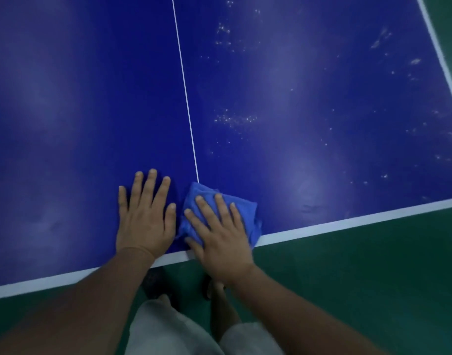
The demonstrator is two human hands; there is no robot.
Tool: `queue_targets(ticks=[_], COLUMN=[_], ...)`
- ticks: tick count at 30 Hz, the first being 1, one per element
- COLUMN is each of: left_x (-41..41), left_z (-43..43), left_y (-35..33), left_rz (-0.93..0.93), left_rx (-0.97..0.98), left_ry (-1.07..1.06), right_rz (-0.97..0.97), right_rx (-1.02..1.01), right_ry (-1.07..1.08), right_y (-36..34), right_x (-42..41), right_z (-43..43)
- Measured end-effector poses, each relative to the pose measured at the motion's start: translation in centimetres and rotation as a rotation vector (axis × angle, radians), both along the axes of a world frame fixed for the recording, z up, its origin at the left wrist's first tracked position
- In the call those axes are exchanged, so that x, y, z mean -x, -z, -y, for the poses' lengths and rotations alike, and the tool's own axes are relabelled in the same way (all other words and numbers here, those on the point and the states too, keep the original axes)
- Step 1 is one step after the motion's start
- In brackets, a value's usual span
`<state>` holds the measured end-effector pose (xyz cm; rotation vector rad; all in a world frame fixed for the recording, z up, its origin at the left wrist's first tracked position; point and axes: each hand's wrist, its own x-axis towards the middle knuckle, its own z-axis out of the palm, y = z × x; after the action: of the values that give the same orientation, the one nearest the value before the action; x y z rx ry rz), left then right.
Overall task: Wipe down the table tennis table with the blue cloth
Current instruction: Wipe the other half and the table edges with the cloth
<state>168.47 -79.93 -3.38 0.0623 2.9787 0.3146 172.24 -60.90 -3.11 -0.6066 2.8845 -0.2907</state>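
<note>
Green floor [373,290] framed the blue worktop [78,111] in the head view. At the near edge, just right of the white centre line [186,98], the cloth [248,208] lay bunched under the right hand [219,237], its grip wide, fingers flat to press down. The left hand [145,216] lay flat alongside, likely bracing. Pale specks [235,119] farther right looked not yet wiped.

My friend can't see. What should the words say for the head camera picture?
A person's right hand presses a blue cloth flat on a blue table tennis table at its near edge, where the white centre line ends. The left hand rests flat beside it; white specks dot the table's right half.
</note>
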Motion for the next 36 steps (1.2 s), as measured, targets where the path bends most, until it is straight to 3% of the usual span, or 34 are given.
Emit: queue_targets(ticks=[2, 6, 8, 10, 12, 16, 18, 21, 24, 26, 28, 32, 36], left_x=[0.0, -0.1, 0.1, 0.1, 0.1, 0.1, 0.1, 0.1, 0.1, 0.1, 0.1, 0.3, 3.1], left_z=[-0.2, -0.1, -0.2, -0.2, -0.3, -0.3, -0.2, -0.2, -0.1, 0.0, 0.2, 0.9, 1.9], left_y=[-0.1, -0.1, -0.1, -0.1, -0.1, 0.1, 0.1, -0.1, -0.1, -0.3, -0.4, -0.9, -1.0], left_rz=[0.006, 0.014, 0.022, 0.030, 0.035, 0.024, 0.028, 0.047, 0.076, 0.086, 0.083, 0.018, -0.088], left_rx=[-0.003, 0.008, 0.011, 0.012, 0.021, 0.020, 0.022, 0.025, 0.021, 0.005, -0.044, -0.305, -0.324], left_ry=[-0.007, -0.009, -0.008, -0.008, -0.006, -0.005, -0.001, 0.000, 0.004, 0.012, 0.021, -0.038, -0.049], right_rz=[-0.030, 0.024, 0.038, 0.021, -0.050, -0.040, -0.067, -0.108, 0.002, 0.027, -0.039, 0.000, -0.033], right_rx=[-0.031, -0.132, -0.088, -0.073, -0.091, -0.088, -0.071, -0.077, -0.072, -0.044, -0.080, -0.051, -0.060], right_ry=[0.075, 0.600, 0.791, 0.829, 0.605, -0.276, -0.427, -0.040, 0.446, 0.587, 0.397, -0.332, -0.647], right_y=[0.5, -0.6, -1.5, -1.4, -0.7, -0.2, 0.3, 0.7, -0.5, -1.0, -0.8, -0.7, -0.7], right_x=[3.4, 11.4, 13.6, 13.0, 9.3, 1.0, 3.0, 8.9, 12.7, 11.9, 8.3, 1.1, 9.0], right_z=[-5.5, -17.2, -18.8, -16.2, -10.9, -4.0, -6.0, -10.2, -14.0, -13.6, -10.8, -2.9, 0.2])
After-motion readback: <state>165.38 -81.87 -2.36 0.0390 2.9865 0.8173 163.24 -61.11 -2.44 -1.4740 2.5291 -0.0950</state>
